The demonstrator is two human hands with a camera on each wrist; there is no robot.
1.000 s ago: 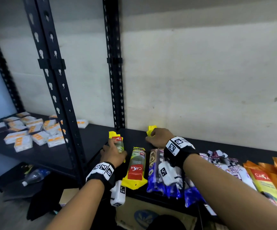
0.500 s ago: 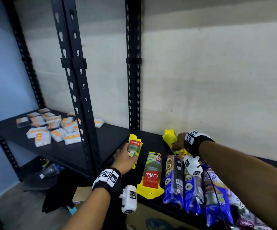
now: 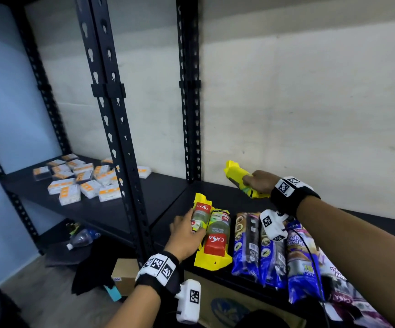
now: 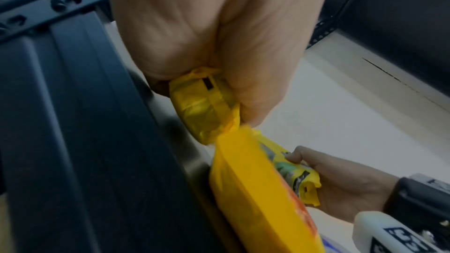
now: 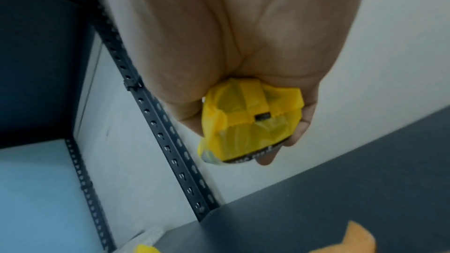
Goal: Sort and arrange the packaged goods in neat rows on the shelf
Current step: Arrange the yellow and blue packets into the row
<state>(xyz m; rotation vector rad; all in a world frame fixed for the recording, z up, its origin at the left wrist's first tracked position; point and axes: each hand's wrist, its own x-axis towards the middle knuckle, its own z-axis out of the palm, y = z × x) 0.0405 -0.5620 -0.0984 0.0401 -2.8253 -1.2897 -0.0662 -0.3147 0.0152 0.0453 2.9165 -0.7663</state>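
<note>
Right hand [image 3: 261, 183] has lifted its yellow pack [image 3: 237, 175] off the shelf [image 3: 217, 192]; left hand [image 3: 184, 237] grips another yellow pack [image 3: 200, 215], joining the row.

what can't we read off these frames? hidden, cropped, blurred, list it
- Yellow pack in the right hand: label hidden by the grip in head view; the right wrist view shows only its end.
- Left hand fingers: hidden under its yellow pack; the left wrist view shows only palm.
- White-and-orange boxes on the far shelf: print too small.
- Purple pack, bottom right: cut off by the frame edge and the right arm.
</note>
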